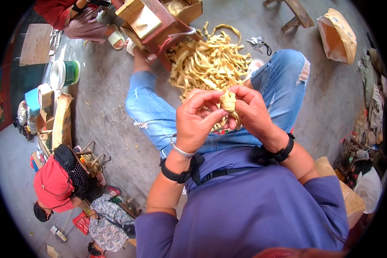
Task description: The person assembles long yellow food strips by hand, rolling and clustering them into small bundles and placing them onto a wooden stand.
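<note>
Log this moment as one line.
left hand: pinching folded strip bundle | right hand: same bundle | strip pile: on floor

Grey concrete floor (103, 107). On it: heap of pale yellow strips (208, 64), white bucket (64, 73), brown paper sack (337, 36), wooden stool (294, 13), open cardboard box (182, 8).

A white and green bucket (63, 73) stands on the concrete floor (103, 99) at the left, near a brown paper sack (62, 121). Another sack (337, 35) lies open at the upper right, beside a wooden stool (294, 13). Two people (62, 182) crouch at the lower left.
</note>
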Action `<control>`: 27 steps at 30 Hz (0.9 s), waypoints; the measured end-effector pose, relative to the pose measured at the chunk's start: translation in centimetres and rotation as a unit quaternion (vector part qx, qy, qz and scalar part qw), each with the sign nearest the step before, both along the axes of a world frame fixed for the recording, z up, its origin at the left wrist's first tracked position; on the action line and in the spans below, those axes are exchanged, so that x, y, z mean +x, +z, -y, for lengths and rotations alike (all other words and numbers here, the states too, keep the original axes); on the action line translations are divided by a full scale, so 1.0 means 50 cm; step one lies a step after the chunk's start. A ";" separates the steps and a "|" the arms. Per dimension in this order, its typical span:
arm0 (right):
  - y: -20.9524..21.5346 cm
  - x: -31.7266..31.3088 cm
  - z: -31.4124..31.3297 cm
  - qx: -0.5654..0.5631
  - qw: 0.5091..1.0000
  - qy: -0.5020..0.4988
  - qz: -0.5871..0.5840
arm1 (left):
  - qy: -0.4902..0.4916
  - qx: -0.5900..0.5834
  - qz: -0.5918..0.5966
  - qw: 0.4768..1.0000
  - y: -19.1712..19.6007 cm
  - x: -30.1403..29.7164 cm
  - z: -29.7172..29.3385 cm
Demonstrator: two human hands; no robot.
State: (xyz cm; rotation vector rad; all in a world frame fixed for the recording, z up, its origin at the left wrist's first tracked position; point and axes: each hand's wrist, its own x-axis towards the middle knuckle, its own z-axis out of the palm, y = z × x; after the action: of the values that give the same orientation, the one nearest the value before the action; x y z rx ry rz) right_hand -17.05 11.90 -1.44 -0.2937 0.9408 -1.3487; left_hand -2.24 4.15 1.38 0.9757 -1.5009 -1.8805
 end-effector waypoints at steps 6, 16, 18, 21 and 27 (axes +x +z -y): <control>0.017 0.021 0.007 -0.023 0.993 -0.002 0.112 | 0.050 -0.253 0.036 0.966 -0.026 -0.002 -0.008; 0.030 0.041 -0.011 -0.120 0.982 0.004 -0.148 | 0.081 -0.184 -0.072 0.977 -0.022 0.014 -0.018; 0.052 0.032 -0.006 -0.110 0.972 -0.008 -0.207 | 0.082 -0.152 -0.053 0.983 -0.016 0.026 -0.018; 0.031 0.023 -0.010 -0.122 0.946 0.016 -0.301 | 0.054 -0.161 0.007 0.985 0.001 0.025 -0.015; 0.058 0.034 -0.002 -0.059 0.960 -0.024 -0.272 | 0.035 -0.231 0.044 0.971 -0.007 0.032 -0.010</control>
State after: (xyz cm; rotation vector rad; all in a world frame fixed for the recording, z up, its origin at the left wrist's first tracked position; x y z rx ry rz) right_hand -15.36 12.00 1.47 -0.7644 1.3292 -1.3977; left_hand -0.65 4.65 1.03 0.8817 -1.8190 -1.3596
